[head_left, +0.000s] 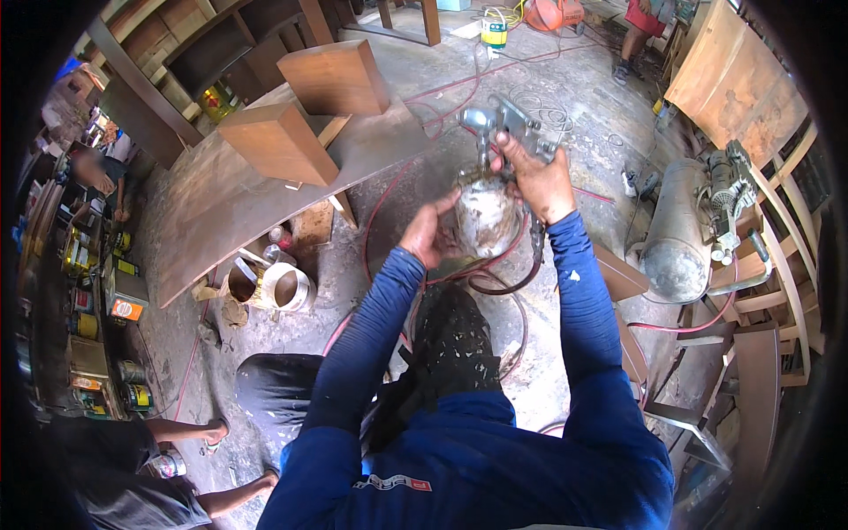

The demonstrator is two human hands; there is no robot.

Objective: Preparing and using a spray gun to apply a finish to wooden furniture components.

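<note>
A metal spray gun (pixel 496 120) with a paint-smeared cup (pixel 488 219) under it is held up in front of me, over my knees. My right hand (pixel 542 184) is closed around the gun's body, thumb on top. My left hand (pixel 427 231) grips the side of the cup, with its fingertips partly hidden behind it. A dark hose (pixel 535 243) hangs below my right hand and loops toward the red hose on the floor.
Two brown wooden boxes (pixel 281 146) rest on a large board (pixel 265 212) at left. Beneath it stand paint buckets (pixel 287 288). An air compressor tank (pixel 678 231) is at right, with red hoses across the floor. Another person's legs (pixel 190 430) show at lower left; someone else stands far right.
</note>
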